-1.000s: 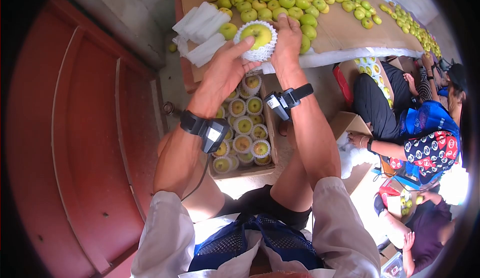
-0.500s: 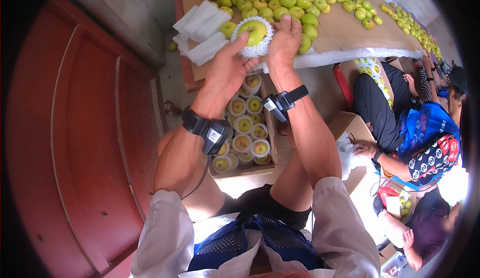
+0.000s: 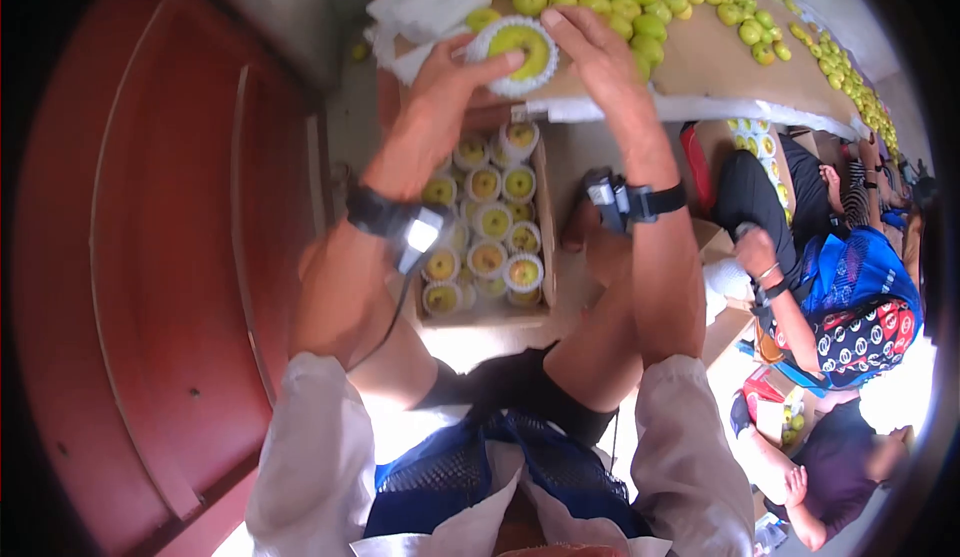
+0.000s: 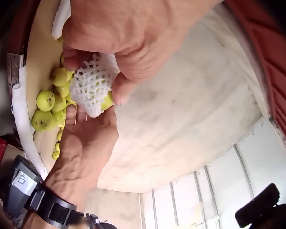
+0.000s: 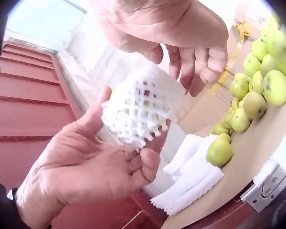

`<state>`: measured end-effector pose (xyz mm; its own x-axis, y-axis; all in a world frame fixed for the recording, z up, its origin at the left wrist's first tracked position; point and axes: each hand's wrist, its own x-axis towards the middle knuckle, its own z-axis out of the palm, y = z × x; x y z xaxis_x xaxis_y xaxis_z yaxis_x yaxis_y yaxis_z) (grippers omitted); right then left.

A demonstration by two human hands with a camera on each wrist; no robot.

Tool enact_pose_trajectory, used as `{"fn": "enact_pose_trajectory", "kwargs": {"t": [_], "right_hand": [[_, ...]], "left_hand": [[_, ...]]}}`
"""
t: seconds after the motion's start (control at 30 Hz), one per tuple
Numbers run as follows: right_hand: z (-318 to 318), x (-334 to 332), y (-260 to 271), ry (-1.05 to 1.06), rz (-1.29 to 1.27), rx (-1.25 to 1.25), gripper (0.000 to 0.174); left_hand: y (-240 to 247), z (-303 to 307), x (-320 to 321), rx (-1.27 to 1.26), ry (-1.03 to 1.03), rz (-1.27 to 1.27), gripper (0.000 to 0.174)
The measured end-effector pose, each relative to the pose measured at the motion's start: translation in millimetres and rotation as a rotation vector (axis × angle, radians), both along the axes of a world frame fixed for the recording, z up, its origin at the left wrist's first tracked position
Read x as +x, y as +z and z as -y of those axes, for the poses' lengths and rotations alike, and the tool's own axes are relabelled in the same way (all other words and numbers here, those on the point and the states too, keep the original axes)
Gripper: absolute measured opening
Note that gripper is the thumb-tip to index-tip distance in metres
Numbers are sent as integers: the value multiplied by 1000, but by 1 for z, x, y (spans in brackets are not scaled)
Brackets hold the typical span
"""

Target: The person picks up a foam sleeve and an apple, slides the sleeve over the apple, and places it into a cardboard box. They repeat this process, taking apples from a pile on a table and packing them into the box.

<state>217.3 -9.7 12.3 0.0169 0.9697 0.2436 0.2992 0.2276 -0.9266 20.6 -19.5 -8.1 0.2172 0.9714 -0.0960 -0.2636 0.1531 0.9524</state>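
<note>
A yellow-green apple (image 3: 535, 49) sits in a white foam net sleeve (image 5: 136, 107) above the near edge of the table. My left hand (image 3: 440, 89) grips it, the thumb across the apple's top and the fingers around the side of the net. Beside it, my right hand (image 3: 598, 57) has loosely bent fingers close against the apple's right edge. In the right wrist view those fingers hang by the net's open end without wrapping it. Flattened foam nets (image 3: 425, 5) lie on the table just left of the apple.
Many loose apples (image 3: 650, 2) are spread over the cardboard-covered table (image 3: 715, 82). Below its edge, between my legs, stands a carton (image 3: 547, 257) of netted apples. A red panelled door (image 3: 190, 257) is at left. Other people (image 3: 860, 267) sit among boxes at right.
My right hand has loosened from the netted apple and moved slightly right, while the left keeps its grip. The head view has shifted, so the table sits higher and farther right.
</note>
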Motion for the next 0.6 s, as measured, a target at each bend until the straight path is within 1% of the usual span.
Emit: {"fn": "enact_pose_trajectory", "kwargs": {"t": [0.03, 0.07, 0.13, 0.17, 0.2, 0.27, 0.3, 0.4, 0.43, 0.53, 0.6], "right_hand": [[-1, 4, -8, 72, 27, 7, 52], [-2, 7, -18, 145, 49, 16, 59], [12, 5, -19, 286, -5, -96, 64], [26, -1, 8, 350, 99, -254, 83], [34, -4, 14, 382, 121, -218, 83], [47, -9, 11, 446, 163, -151, 82], [46, -14, 4, 395, 295, -83, 83], [50, -27, -24, 448, 299, -3, 83], [53, -30, -30, 449, 311, -19, 83], [65, -41, -39, 375, 469, 67, 79], [69, -47, -43, 312, 548, 14, 76]], "left_hand": [[-3, -2, -6, -50, -51, 6, 101], [2, 5, -8, -67, -34, -48, 98], [13, 18, -9, -31, 17, -286, 64], [-7, 7, -18, -43, -32, -271, 68], [-7, 13, -20, -58, -43, -315, 73], [12, 22, -22, -94, -71, -400, 82], [21, 32, -24, -67, -116, -347, 80], [-1, 25, -25, -59, -152, -340, 77], [-6, 24, -28, -77, -222, -319, 75], [-21, 24, -34, 33, -289, -317, 75], [-27, 28, -34, 79, -211, -518, 80]]}}
